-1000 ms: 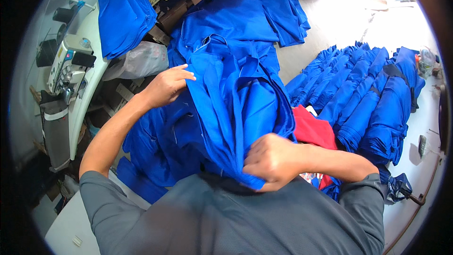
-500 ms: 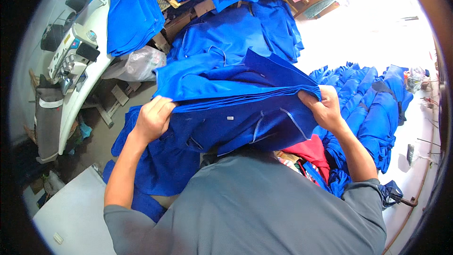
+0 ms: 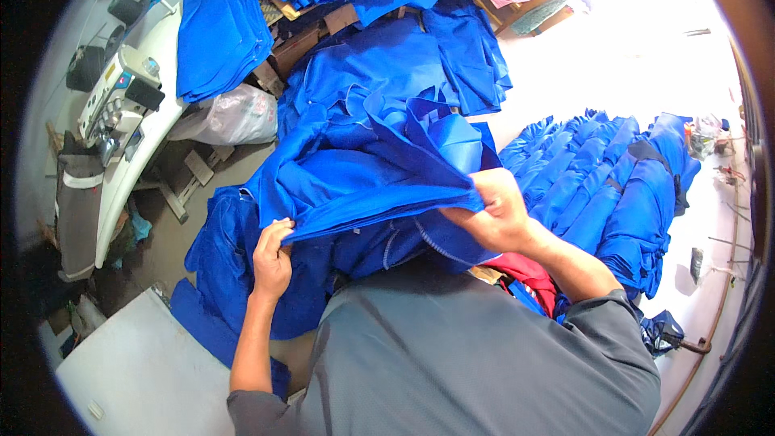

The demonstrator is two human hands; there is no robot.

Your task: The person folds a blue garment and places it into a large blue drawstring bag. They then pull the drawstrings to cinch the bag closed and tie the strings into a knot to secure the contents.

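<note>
A stack of blue fabric pieces (image 3: 379, 203) stretches between my hands, its layered edges lined up along a fold in front of my chest. My left hand (image 3: 273, 257) pinches the stack's left end between thumb and fingers. At the other end, my right hand (image 3: 494, 211) grips the layers, thumb underneath. White stitching lines show on the lower part of the cloth, which hangs toward my lap. Beyond the fold, the upper layers stand up loosely and spread apart.
A sewing machine (image 3: 121, 105) stands on a white table at the left. Blue cut pieces (image 3: 222, 32) hang beside it. Tied blue bundles (image 3: 605, 186) lie at the right. A clear plastic bag (image 3: 242, 113) sits behind my left hand; red cloth (image 3: 529, 274) lies near my right forearm.
My hands have come closer together, the right moving left and slightly down, the left moving down. The fabric stack between them has slackened, and its upper layers have bunched up.
</note>
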